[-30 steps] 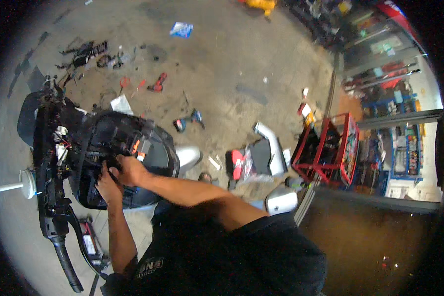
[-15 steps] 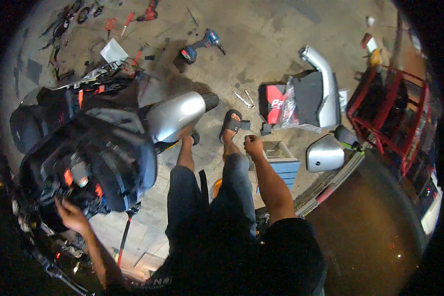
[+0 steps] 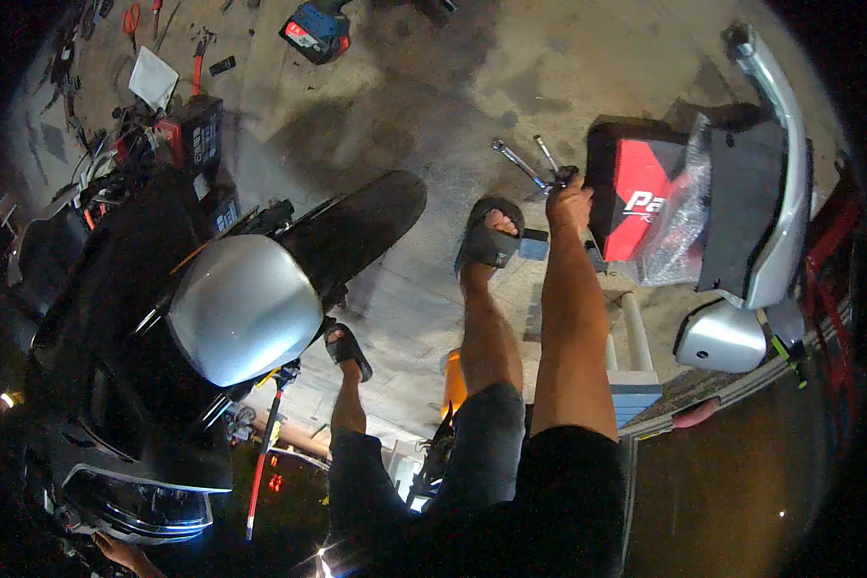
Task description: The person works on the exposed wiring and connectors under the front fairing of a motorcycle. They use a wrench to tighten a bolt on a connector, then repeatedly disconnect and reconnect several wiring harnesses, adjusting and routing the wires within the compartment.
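Observation:
My right hand (image 3: 568,207) is down near the floor beside two slim metal wrenches (image 3: 520,164), left of a black-and-red box (image 3: 634,193). Its fingers are closed around a dark object among the wrench ends; I cannot make out exactly what it holds. My left hand (image 3: 116,551) shows only in part at the lower-left edge, at the dark scooter body (image 3: 106,318) beside its lamp unit (image 3: 135,496); its fingertips are too dark to read. The scooter's silver front fender (image 3: 246,303) lies between my two hands.
My sandalled feet (image 3: 491,231) stand beside the front tyre (image 3: 376,212). Bubble wrap, a curved silver part (image 3: 780,193), a silver panel (image 3: 718,337), a grey-blue step stool (image 3: 636,385) and a red rack (image 3: 828,279) are right; a cordless tool (image 3: 313,29) and scattered tools lie ahead.
My right hand has left the scooter and moved forward and down to the wrenches. My left hand has dropped toward the lower-left edge. The view has swung down and closer to the floor.

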Demonstrator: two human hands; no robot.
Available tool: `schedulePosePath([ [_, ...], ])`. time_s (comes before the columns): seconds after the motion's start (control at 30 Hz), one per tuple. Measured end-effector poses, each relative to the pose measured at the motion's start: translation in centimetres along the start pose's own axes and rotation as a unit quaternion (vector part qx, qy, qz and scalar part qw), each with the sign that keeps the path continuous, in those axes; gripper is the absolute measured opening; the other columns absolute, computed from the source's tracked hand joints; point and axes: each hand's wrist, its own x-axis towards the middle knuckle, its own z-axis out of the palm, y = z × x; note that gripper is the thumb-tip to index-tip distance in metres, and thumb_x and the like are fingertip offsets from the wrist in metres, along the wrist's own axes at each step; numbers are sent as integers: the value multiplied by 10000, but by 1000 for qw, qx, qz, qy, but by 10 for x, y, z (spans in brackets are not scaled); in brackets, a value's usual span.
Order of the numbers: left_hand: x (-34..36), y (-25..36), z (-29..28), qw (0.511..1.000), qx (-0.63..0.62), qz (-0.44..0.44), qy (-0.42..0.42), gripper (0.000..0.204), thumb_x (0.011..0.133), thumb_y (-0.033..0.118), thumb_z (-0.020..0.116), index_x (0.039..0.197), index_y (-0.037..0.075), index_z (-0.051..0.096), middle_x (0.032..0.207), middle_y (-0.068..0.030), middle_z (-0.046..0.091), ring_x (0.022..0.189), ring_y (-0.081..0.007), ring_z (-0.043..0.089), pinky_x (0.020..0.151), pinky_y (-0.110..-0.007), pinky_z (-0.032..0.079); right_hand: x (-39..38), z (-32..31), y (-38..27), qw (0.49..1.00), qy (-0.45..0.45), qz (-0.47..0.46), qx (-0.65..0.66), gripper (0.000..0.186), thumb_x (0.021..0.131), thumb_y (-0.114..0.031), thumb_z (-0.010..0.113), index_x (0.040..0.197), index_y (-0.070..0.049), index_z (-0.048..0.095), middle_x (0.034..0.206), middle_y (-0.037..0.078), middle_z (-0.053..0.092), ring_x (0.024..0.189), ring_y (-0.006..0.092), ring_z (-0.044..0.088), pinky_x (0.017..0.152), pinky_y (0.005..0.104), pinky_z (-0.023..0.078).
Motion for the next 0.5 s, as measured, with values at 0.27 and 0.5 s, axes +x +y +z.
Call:
schedulePosePath([
  [0.27,-6,53,-21,967,-235,-76,63,449,995,250,432,1294,-82,470,1351,-233,471,1232,-332,471,1041,-386,362,-36,-42,-2,983,-8,-103,155,271,879,-235,531,1013,-10,459,882,247,625,803,446,611,715,512,477],
  [0.5,-20,141,-74,842,-516,-137,78,364,939,166,540,1250,-22,544,1276,-178,562,1142,-273,552,989,-339,403,-236,-236,-53,824,-176,-243,481,137,942,-136,504,991,-10,529,726,13,516,576,74,444,510,226,380],
])
